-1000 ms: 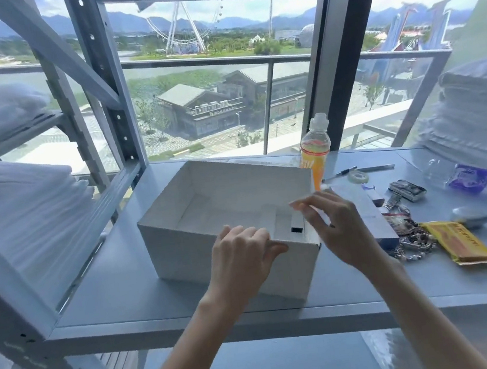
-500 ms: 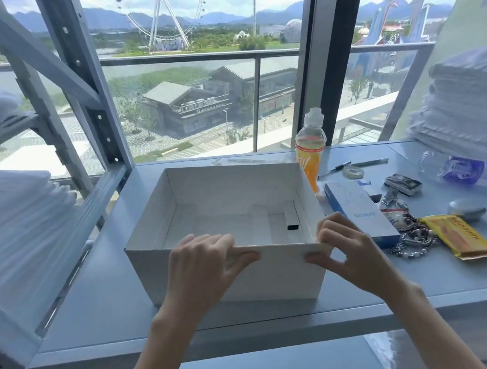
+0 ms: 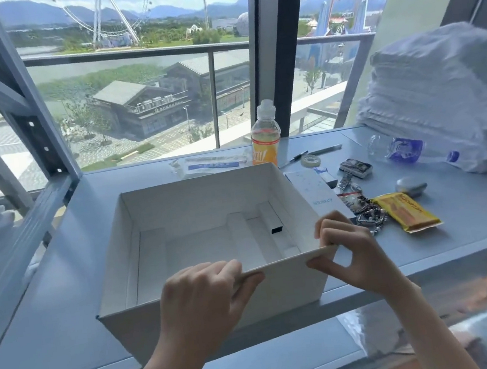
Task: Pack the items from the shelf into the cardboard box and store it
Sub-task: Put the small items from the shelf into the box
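An open white cardboard box sits on the grey shelf, its near edge overhanging the shelf front. My left hand grips the box's near wall at the middle. My right hand pinches the near right corner. Inside lies a white insert with a small black piece. To the right of the box are a white-blue carton, an orange drink bottle, a chain of beads, a yellow snack packet, a grey oval object and a small dark case.
A clear plastic bottle with a blue label lies before stacked white towels at the right. A flat plastic packet, a pen and a tape roll lie behind the box. Shelf uprights stand left; a window is behind.
Both hands moved to the box's near wall and drew the box toward me; its near edge now hangs over the shelf front. The view moved closer.
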The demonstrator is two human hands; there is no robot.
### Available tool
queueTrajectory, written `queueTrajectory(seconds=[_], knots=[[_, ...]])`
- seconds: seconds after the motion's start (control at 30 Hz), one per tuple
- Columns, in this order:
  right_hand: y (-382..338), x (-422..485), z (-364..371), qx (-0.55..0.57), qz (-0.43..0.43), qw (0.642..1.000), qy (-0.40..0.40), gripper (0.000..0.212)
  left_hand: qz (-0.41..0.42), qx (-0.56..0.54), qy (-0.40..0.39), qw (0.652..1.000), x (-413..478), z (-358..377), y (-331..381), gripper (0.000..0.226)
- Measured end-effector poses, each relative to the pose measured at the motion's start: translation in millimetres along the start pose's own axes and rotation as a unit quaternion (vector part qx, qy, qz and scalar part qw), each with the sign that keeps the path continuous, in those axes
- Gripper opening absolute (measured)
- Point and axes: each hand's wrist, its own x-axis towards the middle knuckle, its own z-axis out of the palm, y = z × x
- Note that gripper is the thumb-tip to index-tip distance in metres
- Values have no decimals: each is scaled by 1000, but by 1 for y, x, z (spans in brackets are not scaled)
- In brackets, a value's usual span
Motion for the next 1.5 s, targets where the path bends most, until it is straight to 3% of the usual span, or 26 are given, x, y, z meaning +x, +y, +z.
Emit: queueTrajectory(seconds=[0.4,0.63,0.73,0.83,0.97,1.07,1.27,1.5], knots=[[9,-3,-1,18,12,1000,18,35,9,-7,8,1000,11,15,5,52],[12,-8,-14,66,17,998,10,13,29,-46,-130,990,26,11,17,50],[25,-18,-31,75,70,991,88,8,31,-99,-127,987,39,15,37,44],[50,-33,-53,-15,162,977,134,14,42,-143,-90,985,54,22,61,35],[92,-47,-89,-93,271,956,66,15,51,-179,-70,980,71,38,97,22],[124,-44,-103,-141,298,944,-18,9,32,-169,-76,982,82,47,111,17],[169,-24,-92,-192,275,929,-157,19,-33,-129,-103,986,78,47,119,21],[186,-9,-80,-225,248,914,-231,34,-79,-132,-83,985,77,48,123,20]])
